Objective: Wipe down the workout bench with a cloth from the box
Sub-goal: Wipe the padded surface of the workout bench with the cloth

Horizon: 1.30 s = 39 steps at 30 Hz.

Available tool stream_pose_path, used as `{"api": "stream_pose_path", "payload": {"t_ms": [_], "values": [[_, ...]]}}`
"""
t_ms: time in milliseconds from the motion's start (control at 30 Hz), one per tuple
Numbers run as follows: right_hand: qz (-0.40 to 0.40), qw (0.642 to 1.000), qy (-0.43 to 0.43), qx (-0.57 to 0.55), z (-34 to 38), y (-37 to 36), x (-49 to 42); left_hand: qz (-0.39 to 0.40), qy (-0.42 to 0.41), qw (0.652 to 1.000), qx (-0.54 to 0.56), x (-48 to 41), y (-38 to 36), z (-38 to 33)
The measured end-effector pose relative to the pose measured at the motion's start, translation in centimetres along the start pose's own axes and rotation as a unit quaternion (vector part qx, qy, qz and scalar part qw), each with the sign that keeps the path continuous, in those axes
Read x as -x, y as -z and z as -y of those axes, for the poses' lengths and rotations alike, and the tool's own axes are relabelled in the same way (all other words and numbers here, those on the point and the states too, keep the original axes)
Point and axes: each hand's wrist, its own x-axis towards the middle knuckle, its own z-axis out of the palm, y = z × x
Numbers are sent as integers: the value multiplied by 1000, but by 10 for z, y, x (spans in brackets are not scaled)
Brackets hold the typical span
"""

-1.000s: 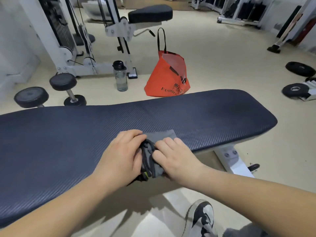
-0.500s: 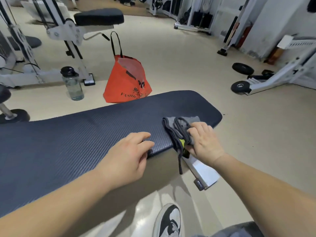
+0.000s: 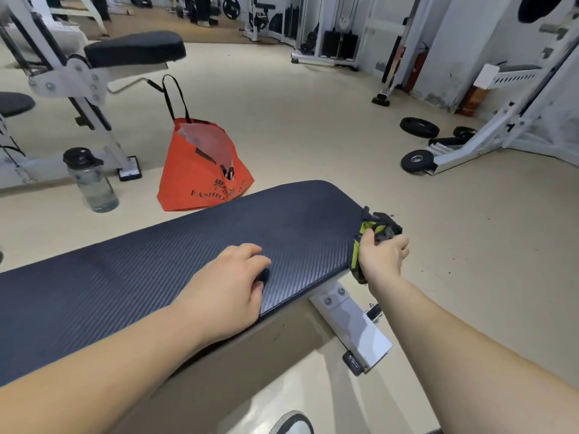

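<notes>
Our right hand [image 3: 383,256] had the cloth [image 3: 380,227] bunched up tight in its fingers, right at the right end of the bench [image 3: 188,245], touching the pad's edge. Our left hand [image 3: 228,283] just rested on the pad near the front edge, fingers loosely bent, holding nothing.

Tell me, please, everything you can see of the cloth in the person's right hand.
The cloth is dark grey to black with bright yellow-green trim and looks like soft fabric. It is bunched into a wad, not spread flat. The right hand grips it, fingers curled round it, at the right end of the bench, where it touches the rounded edge of the pad. One trimmed strip hangs down beside the wrist, past the pad's edge.
</notes>
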Motion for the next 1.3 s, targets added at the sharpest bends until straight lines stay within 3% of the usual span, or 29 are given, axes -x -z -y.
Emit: {"api": "stream_pose_path", "payload": {"t_ms": [133,300,533,667,800,900,1133,1300], "values": [[0,989,47,142,26,-6,-34,44,42,997,-42,-31,7,6],[41,947,104,303,58,-24,-67,84,78,993,-38,-69,9,18],[161,915,167,330,105,-80,-111,111,132,983,61,-90,1,32],[175,897,200,353,129,-118,-120,91,114,987,71,-89,-2,38],[143,849,260,437,143,-134,-110,54,71,989,117,-80,0,52],[145,834,310,432,142,-138,-93,5,52,990,131,-64,7,70],[238,762,417,434,160,-177,7,-80,80,989,94,0,39,106],[271,748,434,422,165,-198,80,-101,99,986,92,61,68,130]]}}
